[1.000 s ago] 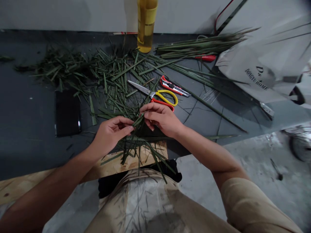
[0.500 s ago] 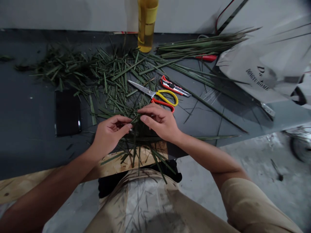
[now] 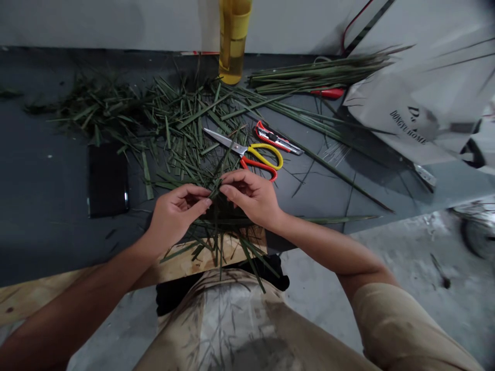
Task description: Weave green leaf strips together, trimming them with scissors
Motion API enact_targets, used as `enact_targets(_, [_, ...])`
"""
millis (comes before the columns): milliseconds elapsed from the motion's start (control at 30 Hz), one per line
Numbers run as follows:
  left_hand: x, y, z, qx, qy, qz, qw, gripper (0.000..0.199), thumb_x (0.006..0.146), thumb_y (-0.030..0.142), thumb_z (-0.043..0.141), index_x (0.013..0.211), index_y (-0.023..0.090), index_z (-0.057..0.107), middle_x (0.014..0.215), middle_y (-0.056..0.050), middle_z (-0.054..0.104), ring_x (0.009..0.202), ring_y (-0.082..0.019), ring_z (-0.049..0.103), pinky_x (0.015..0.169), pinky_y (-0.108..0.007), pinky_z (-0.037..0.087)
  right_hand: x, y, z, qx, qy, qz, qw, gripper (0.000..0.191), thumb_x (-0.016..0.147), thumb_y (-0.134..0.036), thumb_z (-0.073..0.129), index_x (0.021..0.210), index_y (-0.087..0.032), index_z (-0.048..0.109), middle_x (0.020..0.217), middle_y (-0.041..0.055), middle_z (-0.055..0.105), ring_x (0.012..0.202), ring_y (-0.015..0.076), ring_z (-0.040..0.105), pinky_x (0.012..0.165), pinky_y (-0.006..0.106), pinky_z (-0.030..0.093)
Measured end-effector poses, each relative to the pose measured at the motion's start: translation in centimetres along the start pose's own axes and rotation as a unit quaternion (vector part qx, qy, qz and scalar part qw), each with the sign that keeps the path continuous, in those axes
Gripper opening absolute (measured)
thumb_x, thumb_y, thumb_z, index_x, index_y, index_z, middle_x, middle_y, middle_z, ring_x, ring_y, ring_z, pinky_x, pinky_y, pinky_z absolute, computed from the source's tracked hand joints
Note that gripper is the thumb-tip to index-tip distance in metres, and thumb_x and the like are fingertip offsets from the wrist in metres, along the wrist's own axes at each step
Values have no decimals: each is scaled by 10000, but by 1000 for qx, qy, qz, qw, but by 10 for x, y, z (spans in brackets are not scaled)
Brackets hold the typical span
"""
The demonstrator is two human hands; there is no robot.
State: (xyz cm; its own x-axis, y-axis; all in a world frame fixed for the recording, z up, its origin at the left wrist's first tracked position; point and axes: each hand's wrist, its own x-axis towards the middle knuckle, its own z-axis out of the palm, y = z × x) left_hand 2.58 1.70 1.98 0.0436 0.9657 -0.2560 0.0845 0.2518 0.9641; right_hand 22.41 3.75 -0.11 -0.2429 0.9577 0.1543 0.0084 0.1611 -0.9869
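Observation:
Between my two hands is a small bundle of green leaf strips (image 3: 215, 189), with loose ends hanging down over the table edge. My left hand (image 3: 178, 207) pinches the bundle from the left between thumb and fingers. From the right, my right hand (image 3: 251, 195) closes thumb and fingertips on the strips. Just beyond my right hand lie scissors (image 3: 243, 149) with one yellow and one red handle, blades parted little if at all. A red utility knife (image 3: 276, 138) rests behind the handles. Exactly how the strips cross under my fingertips is too small to tell.
A heap of cut leaf pieces (image 3: 170, 108) spreads across the back left. A dark phone (image 3: 108, 180) lies at left. At the back stand a yellow bottle (image 3: 232, 46) and a bundle of long leaves (image 3: 320, 72). A white printed bag (image 3: 421, 113) sits at right.
My right hand has shifted slightly down and closer to the strips, its fingers drawn in a little. My left hand stays nearly where it was, still pinching.

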Motion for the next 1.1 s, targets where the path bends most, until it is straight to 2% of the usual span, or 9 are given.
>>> enact_targets(100, [1,0,0,11,15,0,1000,216,671,286,849,843,190,762,742,-10,742,648,-142,662,634,-261,576,-2,-1,1,-49,-26,-54,997,214,930,-371,754,1053,-206,696,1150,69,719,908,135,672,742,269,575])
enact_targets(200, [1,-1,0,23,19,7,1000,211,673,291,849,839,191,763,760,-19,751,671,-147,668,641,-258,568,-4,-3,3,-93,-30,-80,992,229,913,-334,774,1077,-203,683,1200,86,672,873,128,646,775,295,590])
enact_targets(300, [1,-2,0,18,12,1,1000,239,686,325,863,854,193,757,766,-20,751,652,-152,667,645,-278,576,-6,-4,6,-129,-26,-78,988,191,927,-297,728,1085,-209,669,1176,89,668,908,147,653,802,314,600])
enact_targets(433, [1,-2,0,24,18,-5,1000,273,695,361,879,875,196,755,763,-17,742,641,-153,666,648,-284,573,-7,-4,8,-100,-26,-28,994,189,947,-270,631,1129,-218,632,1046,51,718,888,144,693,786,294,609])
enact_targets(600, [0,1,0,30,44,-10,999,265,695,349,874,881,199,760,763,-15,743,657,-157,671,657,-283,589,-6,-4,8,-6,-10,62,998,269,925,-336,691,1136,-213,580,977,29,753,867,139,738,814,297,614])
enact_targets(833, [0,-4,-1,15,37,0,999,220,724,293,850,908,201,771,781,-11,756,650,-141,674,658,-265,583,-4,-6,9,98,-46,155,982,211,897,-351,734,975,-197,613,823,-18,729,695,97,714,708,249,614])
enact_targets(933, [1,-5,-3,5,22,-8,1000,230,717,295,861,905,198,769,769,-10,753,647,-147,673,655,-275,573,1,-8,5,175,-113,210,955,233,883,-366,755,912,-187,609,772,-20,728,636,94,698,659,238,604])
enact_targets(1033, [2,-6,-5,-43,-5,-21,999,222,723,289,869,899,197,770,741,2,736,628,-134,657,638,-264,543,8,-8,0,267,-210,284,897,235,881,-343,728,830,-187,561,729,-3,742,596,112,704,613,234,588])
enact_targets(1100, [3,-7,-6,-87,-15,-32,996,220,727,289,865,899,192,768,760,-5,744,652,-137,667,640,-264,539,12,-6,-2,295,-229,312,874,191,878,-299,687,823,-191,539,723,4,747,597,121,712,605,232,587])
